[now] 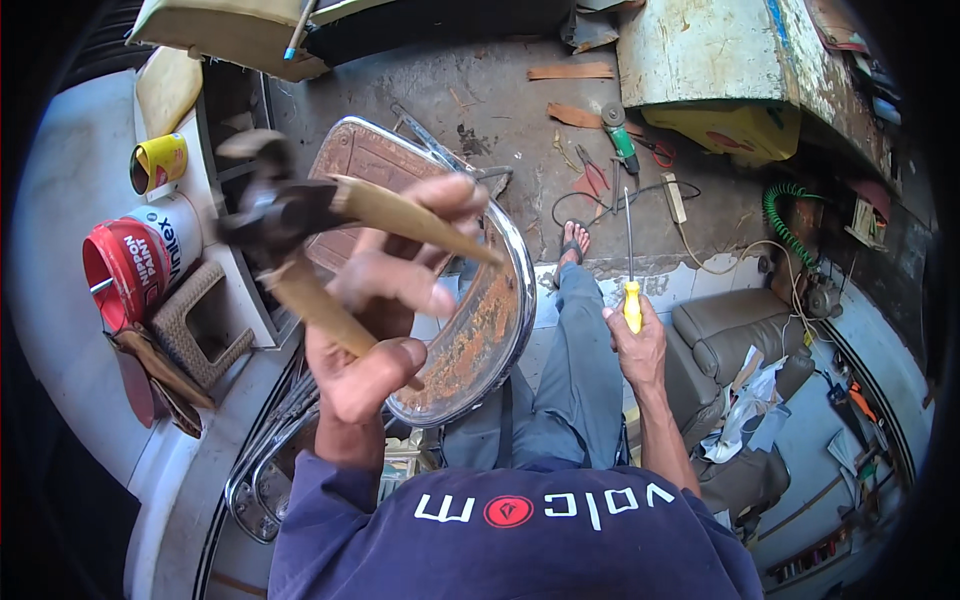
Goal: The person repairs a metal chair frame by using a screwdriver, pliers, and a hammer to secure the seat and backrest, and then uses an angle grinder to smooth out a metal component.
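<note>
My left hand [375,370] is raised with its fingers wrapped among the tan-wrapped handles of a pair of pincers [290,215]. The handles are spread apart, and the dark metal head is smeared by motion. A screwdriver [631,290] with a yellow handle and long thin shaft points away from me in my right hand [638,345]. Across my lap, beneath the pincers, lies a chair frame [470,345] with a chromed rim and rusty, flaking panels. My left hand hides part of it.
An angle grinder [622,145], red-handled pliers [592,175] and a wooden-handled tool [676,200] lie on the floor ahead. A red paint bucket [125,265] and woven frame [200,325] stand left. A grey-brown padded seat [735,325] sits right; a green coiled hose [785,220] is beyond it.
</note>
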{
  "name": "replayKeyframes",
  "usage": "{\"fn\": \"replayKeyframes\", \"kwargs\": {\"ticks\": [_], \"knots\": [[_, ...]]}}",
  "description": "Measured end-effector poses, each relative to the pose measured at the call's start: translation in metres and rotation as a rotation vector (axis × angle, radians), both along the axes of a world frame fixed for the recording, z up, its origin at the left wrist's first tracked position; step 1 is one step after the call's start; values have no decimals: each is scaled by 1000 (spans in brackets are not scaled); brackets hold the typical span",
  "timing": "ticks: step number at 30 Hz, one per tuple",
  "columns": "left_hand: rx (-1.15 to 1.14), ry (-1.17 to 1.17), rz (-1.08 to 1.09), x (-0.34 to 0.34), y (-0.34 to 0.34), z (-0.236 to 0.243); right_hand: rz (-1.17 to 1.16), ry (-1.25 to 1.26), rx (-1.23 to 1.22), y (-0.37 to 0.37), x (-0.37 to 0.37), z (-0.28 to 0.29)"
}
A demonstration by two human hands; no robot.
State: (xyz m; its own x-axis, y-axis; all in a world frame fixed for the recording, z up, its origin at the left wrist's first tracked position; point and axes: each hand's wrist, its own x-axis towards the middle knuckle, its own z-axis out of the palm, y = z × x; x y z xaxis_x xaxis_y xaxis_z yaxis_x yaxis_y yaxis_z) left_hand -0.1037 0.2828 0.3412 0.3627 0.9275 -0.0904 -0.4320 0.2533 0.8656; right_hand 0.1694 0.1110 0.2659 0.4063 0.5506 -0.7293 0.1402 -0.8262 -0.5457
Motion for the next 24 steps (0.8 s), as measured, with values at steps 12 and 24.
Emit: {"fn": "replayKeyframes", "kwargs": {"ticks": [12,24], "knots": [[-337,1054,-537,-9,-141,-60,42,92,-51,-8,30,-18],[-457,942,-592,-2,-129,-71,49,125,-134,-24,58,-37]]}}
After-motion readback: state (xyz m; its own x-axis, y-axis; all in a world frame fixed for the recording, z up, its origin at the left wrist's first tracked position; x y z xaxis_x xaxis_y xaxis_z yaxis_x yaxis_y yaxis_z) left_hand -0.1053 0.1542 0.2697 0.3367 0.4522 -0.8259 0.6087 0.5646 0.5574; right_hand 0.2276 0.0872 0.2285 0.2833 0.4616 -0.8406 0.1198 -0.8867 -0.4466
